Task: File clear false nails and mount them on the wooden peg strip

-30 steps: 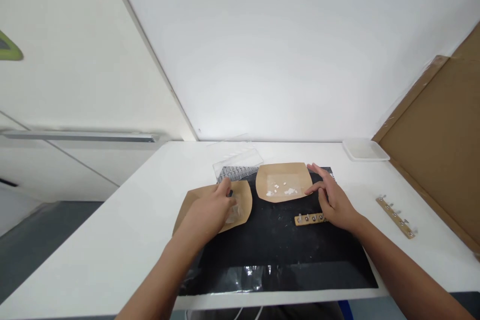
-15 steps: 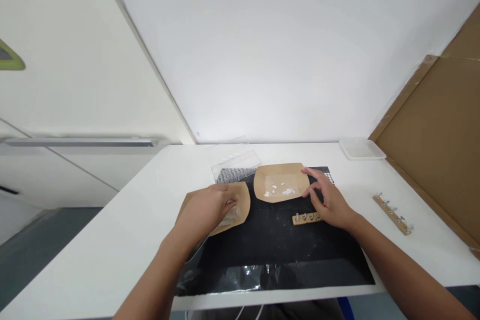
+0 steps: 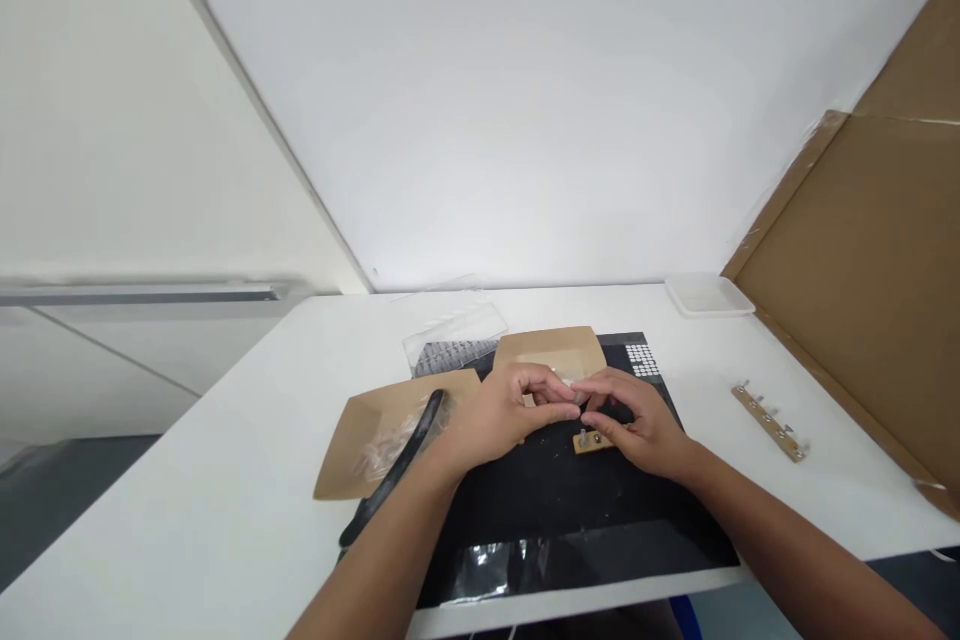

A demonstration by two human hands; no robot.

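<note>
My left hand (image 3: 517, 412) and my right hand (image 3: 636, 418) meet over a black mat (image 3: 540, 510), fingertips pinched close together. Something small and pale seems to be between them, mostly hidden by the fingers. Just below sits a short wooden strip (image 3: 583, 443) with small metal and clear fittings, partly covered by my right hand. Behind my fingers is a brown paper tray (image 3: 551, 344), its contents largely blocked. Left of my left wrist, a second paper tray (image 3: 341, 445) holds clear slender pieces (image 3: 386, 445). A black curved strip (image 3: 397, 470) lies across its near side.
Another wooden strip (image 3: 769, 422) with fittings rests on the white table at right. A clear plastic container (image 3: 709, 296) stands near the wall. Clear flat sheets (image 3: 457, 328) lie behind the trays. Cardboard (image 3: 855, 290) borders the right side.
My left hand has left the left tray and moved right to meet my right hand. My right hand has come off the far tray's edge and its fingers have closed.
</note>
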